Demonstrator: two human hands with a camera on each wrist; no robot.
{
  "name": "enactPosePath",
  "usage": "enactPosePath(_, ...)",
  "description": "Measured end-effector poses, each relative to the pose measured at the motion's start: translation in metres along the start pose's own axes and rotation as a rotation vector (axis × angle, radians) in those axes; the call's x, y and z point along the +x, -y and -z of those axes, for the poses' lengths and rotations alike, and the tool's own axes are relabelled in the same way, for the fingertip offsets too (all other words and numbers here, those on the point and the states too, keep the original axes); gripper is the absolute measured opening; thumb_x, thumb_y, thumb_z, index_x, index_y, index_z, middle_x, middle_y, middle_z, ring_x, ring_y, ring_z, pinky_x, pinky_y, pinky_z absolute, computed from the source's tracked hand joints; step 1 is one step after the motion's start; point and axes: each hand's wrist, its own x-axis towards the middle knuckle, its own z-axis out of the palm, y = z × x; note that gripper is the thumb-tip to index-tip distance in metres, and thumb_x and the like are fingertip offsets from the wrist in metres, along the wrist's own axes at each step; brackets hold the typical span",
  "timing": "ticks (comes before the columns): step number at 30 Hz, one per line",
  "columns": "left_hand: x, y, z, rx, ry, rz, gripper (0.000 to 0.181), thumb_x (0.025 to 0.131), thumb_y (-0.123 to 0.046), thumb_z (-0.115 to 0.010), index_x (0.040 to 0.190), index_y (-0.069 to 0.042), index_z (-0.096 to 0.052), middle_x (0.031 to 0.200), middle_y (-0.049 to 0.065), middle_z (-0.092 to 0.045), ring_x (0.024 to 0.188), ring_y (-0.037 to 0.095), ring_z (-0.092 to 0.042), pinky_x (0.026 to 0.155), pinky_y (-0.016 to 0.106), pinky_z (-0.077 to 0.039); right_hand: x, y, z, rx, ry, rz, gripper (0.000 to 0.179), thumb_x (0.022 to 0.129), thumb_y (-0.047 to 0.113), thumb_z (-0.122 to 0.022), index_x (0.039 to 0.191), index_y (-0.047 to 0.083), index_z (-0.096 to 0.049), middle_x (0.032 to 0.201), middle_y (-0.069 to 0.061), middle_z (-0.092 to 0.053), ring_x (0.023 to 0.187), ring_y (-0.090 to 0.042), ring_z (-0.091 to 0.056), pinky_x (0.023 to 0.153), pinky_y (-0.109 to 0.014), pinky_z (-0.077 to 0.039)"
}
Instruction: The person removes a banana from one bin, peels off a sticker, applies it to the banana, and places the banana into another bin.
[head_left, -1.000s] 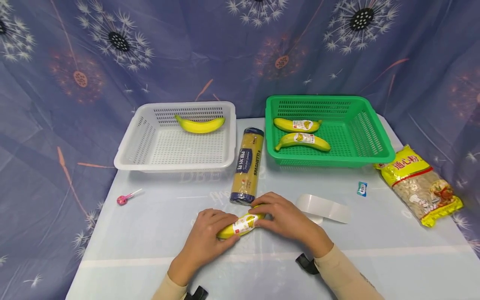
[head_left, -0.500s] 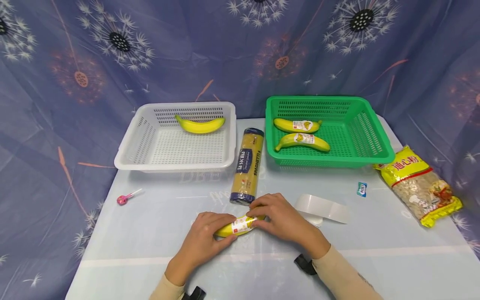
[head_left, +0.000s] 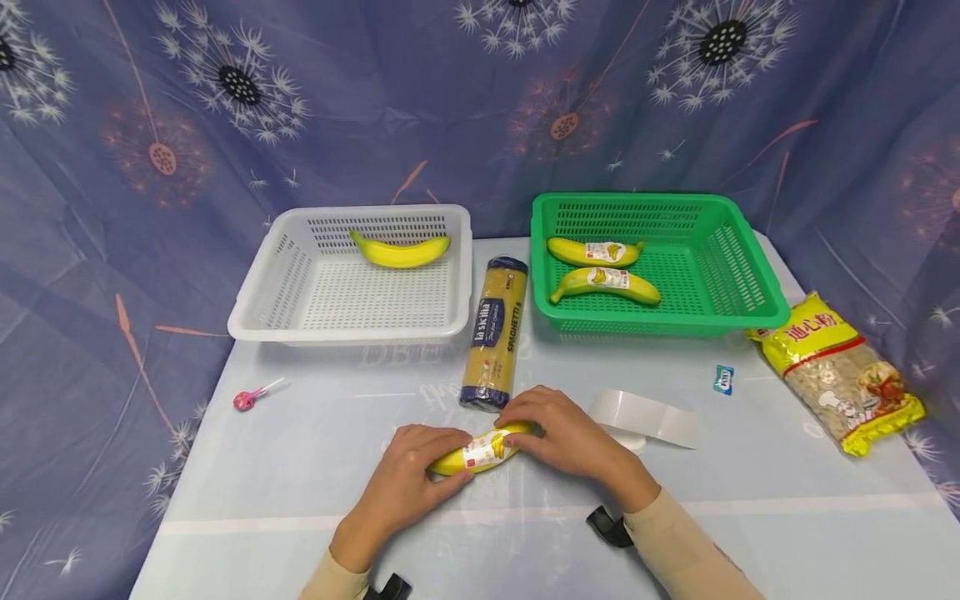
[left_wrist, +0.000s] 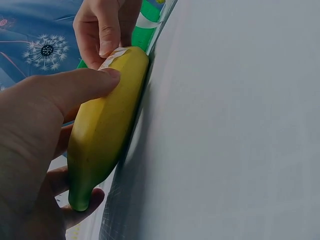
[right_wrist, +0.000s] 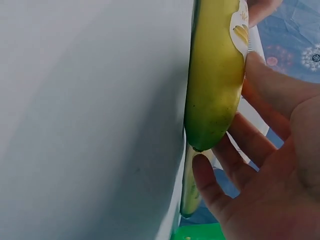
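A yellow banana (head_left: 449, 463) with a white banana-print sticker (head_left: 484, 450) lies on the table in the head view. My left hand (head_left: 408, 471) grips its left end; in the left wrist view the thumb lies over the banana (left_wrist: 102, 130) and fingers reach behind to its green stem. My right hand (head_left: 558, 429) holds the other end between thumb and fingers. In the right wrist view that thumb (right_wrist: 265, 77) sits right at the sticker's edge, with the fingers behind the banana (right_wrist: 212, 90). A curled white paper strip (head_left: 652, 417) lies right of my right hand.
Behind stand a white basket (head_left: 352, 335) with one unstickered banana (head_left: 401, 253) and a green basket (head_left: 667, 321) with two stickered bananas (head_left: 606, 284). A spaghetti pack (head_left: 495, 333) lies between them. A lollipop (head_left: 245, 400), small packet (head_left: 723, 379) and yellow food bag (head_left: 840, 371) lie around.
My right thumb and fingers have shifted along the sticker's right end, covering more of it half a second ago than now. Both hands and the banana moved slightly left.
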Motion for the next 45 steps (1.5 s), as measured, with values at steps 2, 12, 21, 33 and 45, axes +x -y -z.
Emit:
enactPosePath(2,-0.001,0.0,0.0,-0.002,0.001,0.006,0.039,0.078,-0.035,-0.08,0.113,-0.022,-0.07,0.113,-0.012,-0.065,0.1,0.009,-0.06,0.087,0.038,-0.041,-0.001,0.0,0.0,-0.008,-0.002,-0.006,0.021,0.091,0.03,-0.067,0.112,0.027,-0.07,0.112,0.018,-0.061,0.109,-0.005,-0.051,0.095,-0.035,-0.04)
enactPosePath(12,-0.004,0.003,-0.004,-0.055,-0.04,-0.033,0.04,0.075,-0.033,-0.083,0.111,-0.02,-0.072,0.111,-0.011,-0.067,0.097,0.007,-0.06,0.086,0.034,-0.041,-0.004,0.013,-0.002,-0.2,0.075,0.086,0.045,0.079,0.044,-0.076,0.119,0.024,-0.067,0.116,0.013,-0.062,0.111,-0.009,-0.051,0.091,-0.036,-0.038)
enactPosePath(21,0.003,0.001,-0.006,-0.083,-0.038,-0.06,0.039,0.074,-0.03,-0.084,0.11,-0.019,-0.072,0.11,-0.011,-0.067,0.098,0.007,-0.06,0.087,0.036,-0.042,-0.004,0.015,-0.003,-0.285,0.063,0.114,0.041,0.077,0.037,-0.079,0.114,0.023,-0.068,0.11,0.012,-0.061,0.107,-0.01,-0.051,0.09,-0.033,-0.039)
enactPosePath(33,0.012,0.0,-0.004,-0.055,-0.017,-0.047,0.038,0.074,-0.032,-0.083,0.107,-0.018,-0.07,0.109,-0.007,-0.067,0.099,0.01,-0.059,0.09,0.037,-0.042,-0.005,0.011,0.002,-0.293,0.023,0.115,0.038,0.078,0.037,-0.077,0.113,0.024,-0.068,0.109,0.012,-0.06,0.105,-0.008,-0.051,0.087,-0.032,-0.04)
enactPosePath(45,0.011,0.002,-0.007,-0.041,-0.02,-0.023,0.037,0.076,-0.034,-0.082,0.107,-0.018,-0.069,0.108,-0.01,-0.066,0.097,0.009,-0.059,0.089,0.036,-0.042,-0.011,0.006,0.004,-0.257,-0.028,0.033,0.035,0.079,0.039,-0.077,0.11,0.024,-0.069,0.114,0.011,-0.058,0.109,-0.01,-0.05,0.093,-0.037,-0.039)
